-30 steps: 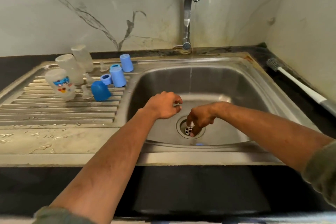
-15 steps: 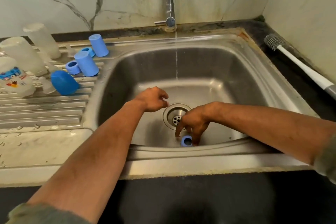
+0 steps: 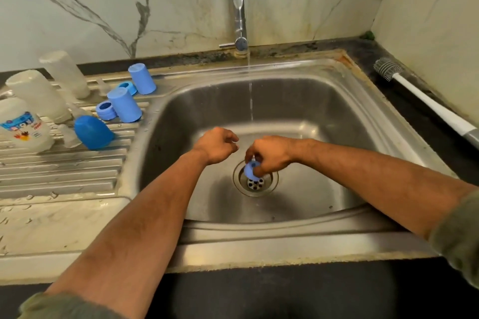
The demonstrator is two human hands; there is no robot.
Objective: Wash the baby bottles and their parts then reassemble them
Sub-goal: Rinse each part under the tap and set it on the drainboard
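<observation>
Over the drain (image 3: pixel 255 181) in the sink (image 3: pixel 305 101), your right hand (image 3: pixel 269 154) holds a blue ring (image 3: pixel 251 170); the fingers (image 3: pixel 259 172) are curled round it and cover most of it, so you see only its left side. Your left hand (image 3: pixel 216 145) hangs just beside it, a little to the left, with the fingers loosely curled and nothing in them. A thin stream of water (image 3: pixel 250 101) falls from the tap (image 3: pixel 239 8) behind your hands; the top of the tap is cut off by the upper edge.

On the drainboard (image 3: pixel 59 171) at the left stand three pale bottles: one at the back (image 3: pixel 64 72), one in front of it (image 3: pixel 39 94), and a printed bottle (image 3: pixel 22 125) partly cut off by the left edge. Near them are two upright blue caps (image 3: pixel 142 78) (image 3: pixel 124 105), a blue ring (image 3: pixel 105 110) touching the nearer cap, another ring (image 3: pixel 127 86) half hidden behind it, and a rounded blue cover (image 3: pixel 92 132). Some small clear parts (image 3: pixel 69 136) lie between these; their shape is hard to make out. A brush (image 3: pixel 425 101) lies on the dark tabletop (image 3: pixel 368 46) at the right, its handle cut off by the edge.
</observation>
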